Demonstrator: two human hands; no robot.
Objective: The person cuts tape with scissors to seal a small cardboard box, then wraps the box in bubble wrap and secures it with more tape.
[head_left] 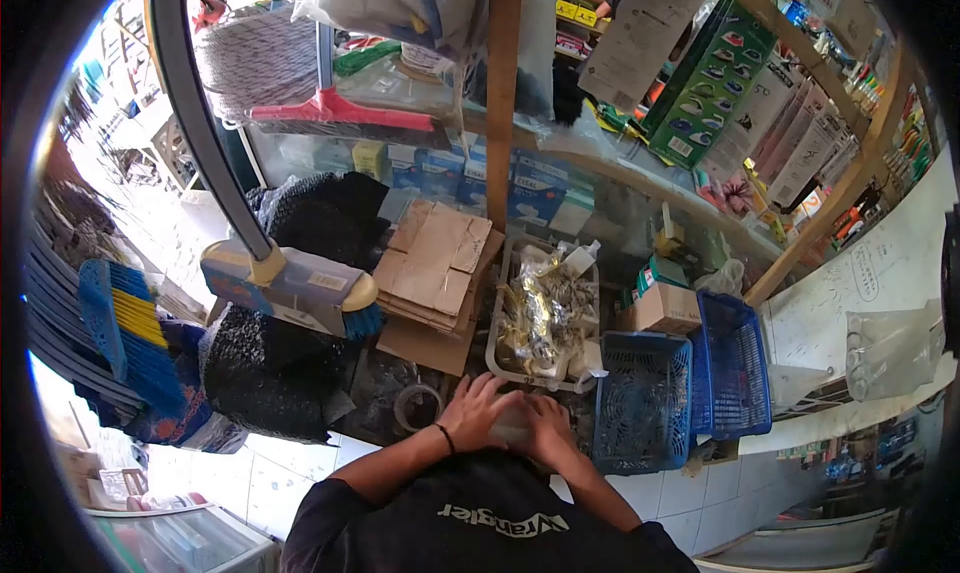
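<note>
My left hand [474, 413], with a dark band on the wrist, is at the front edge of the counter. My right hand [546, 425] is close beside it. Between them is a pale, translucent item [512, 423], partly covered by the fingers, too unclear to name. The fingers of both hands rest around it. Just beyond the hands stands a white tray [492, 345] holding small plastic packets [540, 318] with gold and silver contents. A roll of tape [417, 407] lies left of my left hand.
Flattened cardboard [430, 263] is stacked left of the tray. Blue baskets [645, 398] stand to the right, near a small brown box [668, 308]. A brush [300, 283] on a pole and a black textured bundle [265, 373] are at the left.
</note>
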